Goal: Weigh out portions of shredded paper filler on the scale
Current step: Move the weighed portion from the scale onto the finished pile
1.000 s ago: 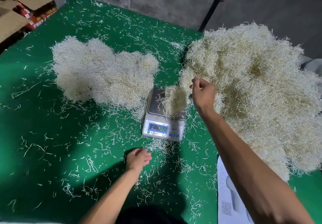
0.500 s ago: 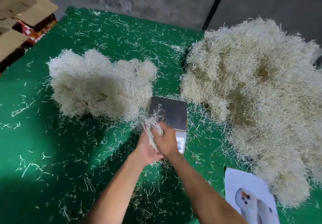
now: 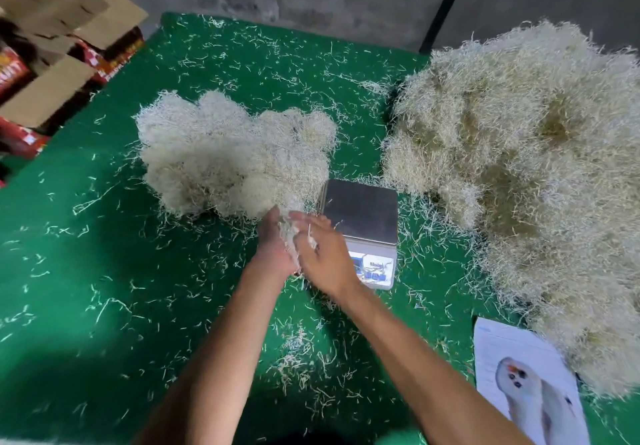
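Head view is showing both hands meeting just left of the scale point(image 3: 360, 217), whose steel plate is lying bare. Left hand point(image 3: 273, 247) and right hand point(image 3: 325, 257) are cupping and pressing a small wad of shredded paper point(image 3: 292, 240) between them, fingers curled around it. A weighed-looking smaller pile point(image 3: 235, 153) is sitting just beyond the hands; the big heap point(image 3: 519, 174) is lying to the right on the green tabletop point(image 3: 86, 271). The portion seems to be getting set aside; next, it likely wants dropping onto that smaller pile.

Filler clump point(image 3: 292, 242) now between both hands point(image 3: 301, 254)
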{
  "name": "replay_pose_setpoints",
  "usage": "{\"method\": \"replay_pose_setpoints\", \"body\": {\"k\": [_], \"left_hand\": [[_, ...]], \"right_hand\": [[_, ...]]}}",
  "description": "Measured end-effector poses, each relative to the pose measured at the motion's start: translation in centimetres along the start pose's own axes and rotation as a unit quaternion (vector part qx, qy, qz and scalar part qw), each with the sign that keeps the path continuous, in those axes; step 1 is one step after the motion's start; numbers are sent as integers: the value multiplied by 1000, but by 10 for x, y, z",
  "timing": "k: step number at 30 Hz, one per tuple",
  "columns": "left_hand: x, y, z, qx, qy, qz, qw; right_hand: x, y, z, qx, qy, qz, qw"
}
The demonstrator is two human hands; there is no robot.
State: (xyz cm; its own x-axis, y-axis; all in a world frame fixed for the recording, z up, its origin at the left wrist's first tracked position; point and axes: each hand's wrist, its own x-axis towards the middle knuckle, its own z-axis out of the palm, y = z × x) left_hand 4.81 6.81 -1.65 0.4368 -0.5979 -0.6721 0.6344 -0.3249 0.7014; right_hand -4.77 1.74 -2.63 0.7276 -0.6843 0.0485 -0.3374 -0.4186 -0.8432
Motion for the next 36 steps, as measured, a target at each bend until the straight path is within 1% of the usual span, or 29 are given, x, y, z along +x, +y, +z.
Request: {"method": "replay_pose_setpoints", "body": {"k": [1,2,3,4,5,6,7,8,9,10,11,12,13,14,16,17,18,19,21,22,24,25,27,29,32,36], "left_hand": [[2,-5,-6,45,-16,24,999],[-1,-8,-9,102,-32,25,994],[-1,-10,-11,152,-56,18,987],[-2,-8,-16,166,-92,3,982],[0,-3,-23,122,-101,-20,987],[-3,6,-29,95,-88,-11,992],[-2,16,-33,32,-74,-22,996],[2,21,-41,-49,-79,-20,995],[4,22,-52,-145,-70,-36,986],[4,17,-59,-230,-87,-66,967],[1,13,-63,-282,-108,-101,948],[-8,8,-68,-315,-145,-142,927],[-14,2,-73,-312,-181,-165,918],[-17,-1,-78,-312,-197,-169,914],[-15,2,-87,-320,-162,-151,921],[-11,4,-91,-320,-125,-132,930],[-8,10,-95,-320,-84,-112,937],[-4,16,-97,-319,-60,-96,941],[-1,26,-101,-313,-49,-80,945],[0,30,-102,-306,-51,-71,948],[0,34,-104,-294,-54,-66,952],[0,35,-104,-286,-57,-65,954],[1,32,-99,-277,-63,-67,956],[4,28,-92,-273,-64,-70,957],[12,18,-62,-256,-80,-81,960],[26,2,11,-228,-86,-73,967]], "right_hand": [[-1,-7,12,-23,5,-50,998],[5,-14,16,-38,4,-65,997],[13,-18,15,-43,-1,-54,998],[21,-20,12,-52,0,-41,998],[27,-18,10,-57,6,-33,998],[25,-19,15,-62,13,-47,997],[19,-20,24,-63,22,-86,994],[12,-20,37,-67,32,-133,988],[7,-19,51,-71,39,-168,983],[6,-18,62,-66,44,-170,982],[9,-19,66,-56,44,-144,987],[18,-20,67,-57,42,-99,993],[29,-22,66,-75,35,-51,995],[42,-25,65,-109,9,-10,994],[64,-40,70,-142,-50,22,988],[78,-52,75,-135,-59,20,989],[94,-67,80,-121,-45,10,992],[111,-87,82,-114,-14,-10,993],[150,-122,84,-148,42,-73,985],[169,-136,83,-187,47,-104,976],[199,-149,77,-273,15,-136,952],[206,-149,73,-287,4,-144,947],[201,-136,66,-269,-14,-146,952],[180,-111,64,-243,-20,-134,961],[141,-57,43,-216,-19,-92,972],[95,12,-12,-199,29,-28,979]]}}
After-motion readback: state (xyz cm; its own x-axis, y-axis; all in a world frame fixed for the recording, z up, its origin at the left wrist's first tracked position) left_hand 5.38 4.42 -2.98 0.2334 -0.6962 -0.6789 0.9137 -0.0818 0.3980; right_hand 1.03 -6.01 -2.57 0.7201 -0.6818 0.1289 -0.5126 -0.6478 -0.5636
